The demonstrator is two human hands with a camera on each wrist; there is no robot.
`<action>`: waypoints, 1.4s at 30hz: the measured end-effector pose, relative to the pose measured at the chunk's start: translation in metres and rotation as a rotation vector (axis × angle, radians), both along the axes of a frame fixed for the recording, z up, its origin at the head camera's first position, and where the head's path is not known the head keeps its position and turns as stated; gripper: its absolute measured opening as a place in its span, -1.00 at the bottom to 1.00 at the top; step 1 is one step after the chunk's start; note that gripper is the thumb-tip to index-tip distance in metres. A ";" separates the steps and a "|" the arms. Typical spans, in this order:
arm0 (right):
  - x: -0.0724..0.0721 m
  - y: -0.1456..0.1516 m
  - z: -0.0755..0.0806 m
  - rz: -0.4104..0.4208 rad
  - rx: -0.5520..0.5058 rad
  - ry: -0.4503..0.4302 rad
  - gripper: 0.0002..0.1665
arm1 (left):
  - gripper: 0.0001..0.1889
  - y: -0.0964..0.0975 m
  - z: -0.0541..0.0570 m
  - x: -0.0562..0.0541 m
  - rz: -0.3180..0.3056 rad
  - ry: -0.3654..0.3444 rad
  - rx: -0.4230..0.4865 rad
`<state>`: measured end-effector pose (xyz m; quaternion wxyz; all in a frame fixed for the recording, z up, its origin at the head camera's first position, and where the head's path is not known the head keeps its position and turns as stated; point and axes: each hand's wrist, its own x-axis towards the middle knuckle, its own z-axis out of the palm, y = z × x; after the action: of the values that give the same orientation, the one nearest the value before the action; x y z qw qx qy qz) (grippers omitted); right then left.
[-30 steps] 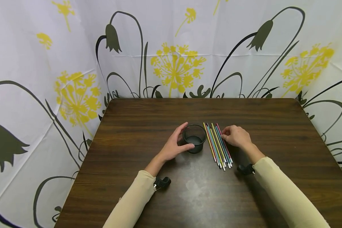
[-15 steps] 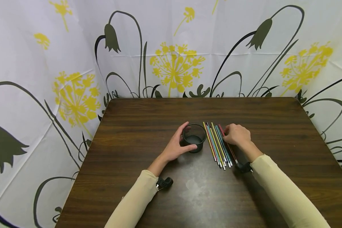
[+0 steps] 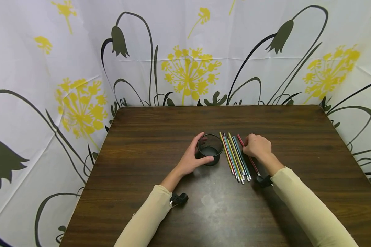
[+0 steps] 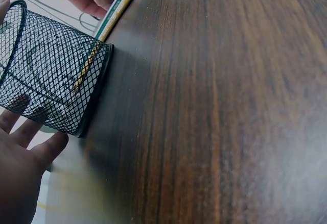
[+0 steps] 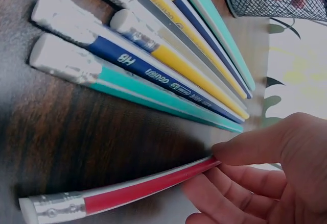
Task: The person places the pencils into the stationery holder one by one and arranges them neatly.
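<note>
A black mesh pencil cup (image 3: 216, 158) stands upright on the table, its inside showing no pencils. My left hand (image 3: 187, 161) holds it from the left, thumb at the front and fingers behind; the left wrist view shows the fingers along the mesh wall (image 4: 56, 66). Right of the cup lies a row of pencils (image 3: 236, 159) in yellow, teal, dark blue and other colours, eraser ends toward me. My right hand (image 3: 257, 146) pinches a red pencil (image 5: 148, 182) between thumb and fingers, just apart from the row. Its eraser end points toward the wrist.
The brown wooden table (image 3: 160, 123) carries these things near its middle. A white curtain (image 3: 185, 31) with printed flowers hangs behind the far edge. Each wrist wears a small black camera (image 3: 180, 199).
The red pencil has come away from the right side of the row, pinched in my right hand and shifted slightly right. My left hand stays at the cup.
</note>
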<state>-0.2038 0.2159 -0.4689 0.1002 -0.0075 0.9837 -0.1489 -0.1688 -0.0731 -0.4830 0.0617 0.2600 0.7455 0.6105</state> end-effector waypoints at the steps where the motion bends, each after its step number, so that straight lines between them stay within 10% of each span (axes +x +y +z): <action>1: 0.000 0.000 0.000 -0.001 -0.003 -0.002 -0.81 | -0.07 0.000 0.004 0.002 -0.002 -0.002 0.002; 14: 0.005 0.003 0.025 -0.037 -0.112 0.150 -0.77 | -0.04 0.001 -0.021 -0.008 0.040 -0.008 -0.039; 23: 0.008 -0.006 0.058 -0.047 -0.281 0.310 -0.67 | -0.04 0.000 -0.019 -0.007 0.035 -0.008 -0.038; 32: 0.016 -0.021 0.085 0.002 -0.591 0.430 -0.71 | -0.10 0.000 0.010 0.004 -0.015 -0.009 -0.014; 42: 0.037 -0.047 0.118 0.070 -0.967 0.488 -0.80 | -0.08 0.002 -0.011 -0.003 0.023 0.020 -0.004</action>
<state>-0.1667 0.1686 -0.3514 -0.1412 -0.1198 0.7969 -0.5750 -0.1713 -0.0712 -0.4944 0.0477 0.2573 0.7505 0.6069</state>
